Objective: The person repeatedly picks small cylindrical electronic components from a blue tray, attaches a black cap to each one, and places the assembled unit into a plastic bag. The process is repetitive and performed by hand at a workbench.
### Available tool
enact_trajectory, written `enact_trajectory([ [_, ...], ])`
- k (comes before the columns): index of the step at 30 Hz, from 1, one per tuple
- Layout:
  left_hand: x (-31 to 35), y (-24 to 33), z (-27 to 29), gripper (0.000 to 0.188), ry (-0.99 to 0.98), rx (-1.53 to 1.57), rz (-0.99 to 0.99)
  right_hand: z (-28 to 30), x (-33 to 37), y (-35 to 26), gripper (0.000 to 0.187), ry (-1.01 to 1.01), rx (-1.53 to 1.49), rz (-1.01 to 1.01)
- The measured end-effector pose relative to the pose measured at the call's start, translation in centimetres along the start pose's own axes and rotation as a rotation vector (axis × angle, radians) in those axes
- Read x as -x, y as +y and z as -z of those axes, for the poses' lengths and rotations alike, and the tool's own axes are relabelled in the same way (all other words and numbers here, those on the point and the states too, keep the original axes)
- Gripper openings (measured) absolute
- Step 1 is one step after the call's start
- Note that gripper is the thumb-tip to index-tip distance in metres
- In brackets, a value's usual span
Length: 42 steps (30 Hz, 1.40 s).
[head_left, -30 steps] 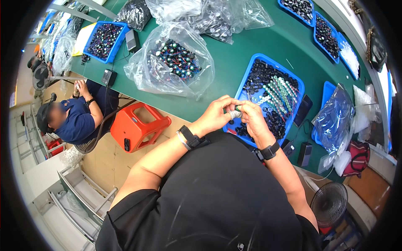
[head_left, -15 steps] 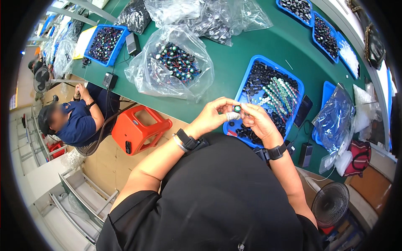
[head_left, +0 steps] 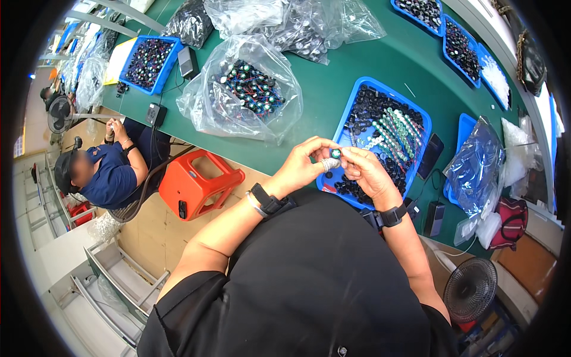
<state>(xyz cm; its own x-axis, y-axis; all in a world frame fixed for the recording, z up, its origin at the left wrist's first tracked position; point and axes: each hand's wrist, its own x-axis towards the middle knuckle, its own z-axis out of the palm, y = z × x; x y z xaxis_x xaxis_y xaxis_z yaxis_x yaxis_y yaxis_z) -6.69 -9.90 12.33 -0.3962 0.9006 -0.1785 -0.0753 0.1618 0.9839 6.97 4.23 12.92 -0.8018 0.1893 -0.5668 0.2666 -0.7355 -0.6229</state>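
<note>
The left hand [head_left: 310,160] is nearly closed, pinching a small round part [head_left: 335,153] by the left edge of the blue tray [head_left: 397,94]; the right hand [head_left: 367,169] grips its other side with closed fingertips; a light, even hold, green face visible, seems best

A black short-sleeved top [head_left: 297,268] is worn with black wrist straps [head_left: 394,216] and a pale left-wrist bangle [head_left: 256,206].

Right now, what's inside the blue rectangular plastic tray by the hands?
Small black pieces and slanting rows of pale green pieces show inside the tray. The right hand hides part; anything beneath the top layer is covered.
</note>
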Motion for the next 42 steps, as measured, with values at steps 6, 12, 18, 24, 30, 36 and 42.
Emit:
enact_trajectory([
  [6,-0.4,-1.2,1.5,0.021,0.092,0.604,0.313,0.3,-0.1,0.0,0.032,0.117,-0.06,0.037],
  [12,0.2,-2.9,2.8,0.019,0.143,0.819,0.405,1.0,0.1,0.5,0.032,0.136,-0.044,0.023],
  [18,0.4,-2.1,2.4,0.018,0.178,0.798,0.382,1.5,0.0,1.0,0.029,0.139,-0.038,0.013],
  [24,0.5,-2.8,2.6,0.018,0.198,0.752,0.404,1.7,0.1,1.3,0.028,0.136,-0.005,0.028],
  [30,-1.3,-1.5,6.7,0.012,0.415,0.643,0.072,3.5,-0.1,2.2,0.03,0.187,-0.003,0.095],
  [36,-2.4,-2.0,7.6,0.043,0.356,-0.106,0.101,5.0,0.8,2.6,0.027,0.218,-0.023,0.159],
  [42,-0.9,-6.8,-2.0,0.02,-0.392,-1.129,-0.351,6.5,2.0,3.7,0.028,0.211,-0.019,-0.03],
])
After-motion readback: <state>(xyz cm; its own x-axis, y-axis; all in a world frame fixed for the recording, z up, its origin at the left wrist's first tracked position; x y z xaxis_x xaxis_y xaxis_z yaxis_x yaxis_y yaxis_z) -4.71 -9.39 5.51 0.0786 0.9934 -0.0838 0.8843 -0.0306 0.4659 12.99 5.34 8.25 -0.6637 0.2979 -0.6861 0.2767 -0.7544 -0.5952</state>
